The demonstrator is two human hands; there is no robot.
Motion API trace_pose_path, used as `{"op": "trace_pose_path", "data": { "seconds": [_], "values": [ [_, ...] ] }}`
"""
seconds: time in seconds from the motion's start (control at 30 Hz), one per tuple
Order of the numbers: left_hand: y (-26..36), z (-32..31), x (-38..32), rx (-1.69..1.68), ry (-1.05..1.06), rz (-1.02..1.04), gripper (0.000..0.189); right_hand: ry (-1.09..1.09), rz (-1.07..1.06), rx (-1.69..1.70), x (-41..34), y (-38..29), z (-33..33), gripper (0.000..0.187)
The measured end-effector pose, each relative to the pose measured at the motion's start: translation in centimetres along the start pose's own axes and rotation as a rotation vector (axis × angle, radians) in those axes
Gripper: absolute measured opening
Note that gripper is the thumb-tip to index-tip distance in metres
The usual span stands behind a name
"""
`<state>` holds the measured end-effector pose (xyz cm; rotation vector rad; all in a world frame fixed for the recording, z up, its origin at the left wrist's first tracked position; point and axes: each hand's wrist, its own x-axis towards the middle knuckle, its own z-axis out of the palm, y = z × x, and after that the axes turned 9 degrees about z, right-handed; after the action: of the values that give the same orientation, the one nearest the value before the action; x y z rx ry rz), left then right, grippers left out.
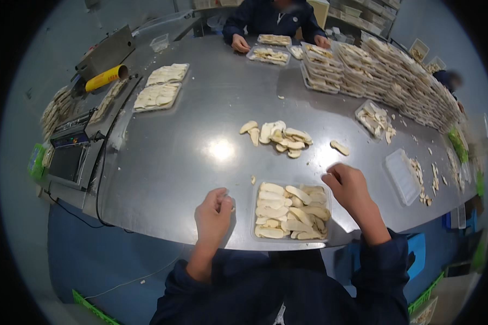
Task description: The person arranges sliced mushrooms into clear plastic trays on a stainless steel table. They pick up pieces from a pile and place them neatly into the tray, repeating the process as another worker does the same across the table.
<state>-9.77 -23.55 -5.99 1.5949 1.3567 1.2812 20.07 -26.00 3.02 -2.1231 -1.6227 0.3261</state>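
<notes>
A clear plastic tray (252,231) lies at the table's near edge, filled with pale sliced mushrooms (271,211) laid in rows. The slices on its right side look browner and less even. Left of the tray, my left hand (214,213) hovers with fingers loosely curled and no slice visible in it. My right hand (347,187) is above the tray's upper right corner, thumb and forefinger a little apart, with nothing seen between them. Beyond the tray is a loose heap of mushroom slices (286,138). One single slice (340,148) lies to its right.
Stacked filled trays (394,77) line the right back. A tray of scraps (373,118) and an upturned-looking plastic tray (402,176) lie at right. Two filled trays (158,95) and a wrapping machine (71,156) with a cable stand left. A co-worker (274,20) sits opposite.
</notes>
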Motion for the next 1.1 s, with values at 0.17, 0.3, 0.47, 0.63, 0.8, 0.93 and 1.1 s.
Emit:
{"op": "trace_pose_path", "data": {
  "seconds": [0.17,0.3,0.47,0.63,0.8,0.93,1.1],
  "values": [
    [1.5,-0.2,-0.1,-0.181,-0.282,-0.176,0.031,0.193,-0.387,-0.020,7.9,-0.4,4.9,0.037],
    [2.3,-0.7,-1.1,-0.259,-0.405,-0.222,0.034,0.200,-0.513,-0.144,11.1,1.2,7.1,0.023],
    [2.5,-0.6,-1.7,-0.274,-0.422,-0.237,0.035,0.260,-0.269,-0.244,10.9,3.0,5.7,0.013],
    [2.1,0.0,-1.6,-0.263,-0.365,-0.167,0.034,0.075,-0.202,0.011,11.4,-2.4,6.7,0.022],
    [1.7,0.1,-2.0,-0.244,-0.308,-0.138,0.032,-0.026,-0.131,-0.161,14.0,-5.0,9.1,0.024],
    [1.5,0.4,-2.0,-0.223,-0.269,-0.080,0.031,-0.154,-0.009,-0.085,14.4,-3.4,8.0,0.022],
    [1.5,0.7,-1.9,-0.205,-0.211,-0.030,0.029,-0.099,0.022,-0.067,12.6,-3.0,6.5,0.025]
  ]
}}
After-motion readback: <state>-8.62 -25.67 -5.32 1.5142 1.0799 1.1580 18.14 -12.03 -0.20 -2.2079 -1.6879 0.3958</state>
